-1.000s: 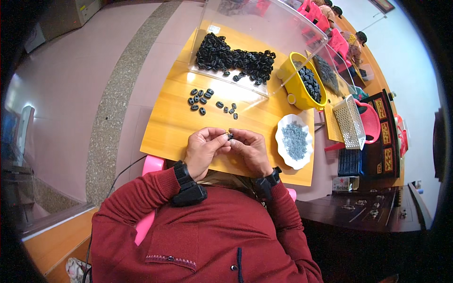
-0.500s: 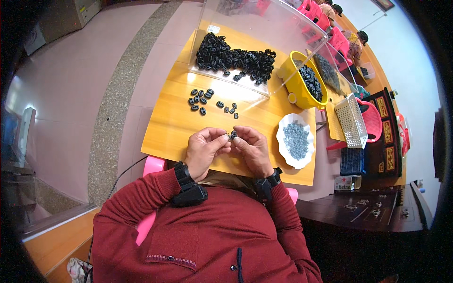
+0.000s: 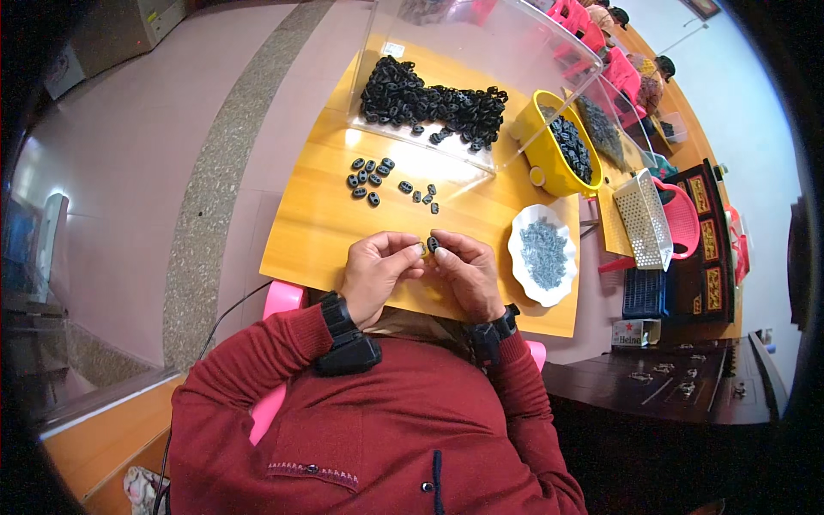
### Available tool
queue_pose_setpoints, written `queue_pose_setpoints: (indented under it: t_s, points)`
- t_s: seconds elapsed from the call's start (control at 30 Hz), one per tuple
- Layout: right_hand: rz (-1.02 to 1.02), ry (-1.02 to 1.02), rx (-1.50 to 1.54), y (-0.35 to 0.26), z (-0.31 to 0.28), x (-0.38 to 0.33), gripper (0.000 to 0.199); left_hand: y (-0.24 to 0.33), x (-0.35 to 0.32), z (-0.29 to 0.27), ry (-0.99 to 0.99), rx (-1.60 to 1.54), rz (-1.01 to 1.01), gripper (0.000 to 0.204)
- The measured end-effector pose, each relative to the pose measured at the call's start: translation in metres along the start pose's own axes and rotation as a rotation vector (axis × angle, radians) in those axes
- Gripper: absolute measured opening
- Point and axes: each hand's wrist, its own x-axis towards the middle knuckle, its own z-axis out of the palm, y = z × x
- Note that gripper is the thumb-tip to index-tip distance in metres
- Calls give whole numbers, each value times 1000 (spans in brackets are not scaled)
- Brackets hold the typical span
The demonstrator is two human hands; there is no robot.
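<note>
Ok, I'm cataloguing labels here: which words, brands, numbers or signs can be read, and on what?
Carton at right: a red star above printed lettering, which I won't copy.
White label on the clear bin: too small to read.
Yellow sticker on the grey cabinet, upper left: too small to read.

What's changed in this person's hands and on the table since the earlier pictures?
The left hand and right hand have drawn slightly apart at the fingertips, showing more of the black oval piece the right one holds. The loose black pieces and white dish stayed put.
</note>
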Motion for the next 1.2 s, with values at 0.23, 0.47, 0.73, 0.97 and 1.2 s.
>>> queue_pose_setpoints:
  t_s: [0.23,0.47,0.73,0.97,1.2]
  points:
    - [1,-54,71,1,1,1,28,0,0,1,6,23,-7,16]
    - [-15,-85,20,2,-2,1,27,0,0,0,-8,30,-17,15]
    - [-18,-94,11,3,-6,1,27,1,0,-1,-30,15,-36,14]
    - [-37,-142,64,5,-12,2,23,5,-2,-3,-104,-41,-109,13]
    - [-11,-193,136,2,-14,1,23,8,0,-1,-160,-57,-163,11]
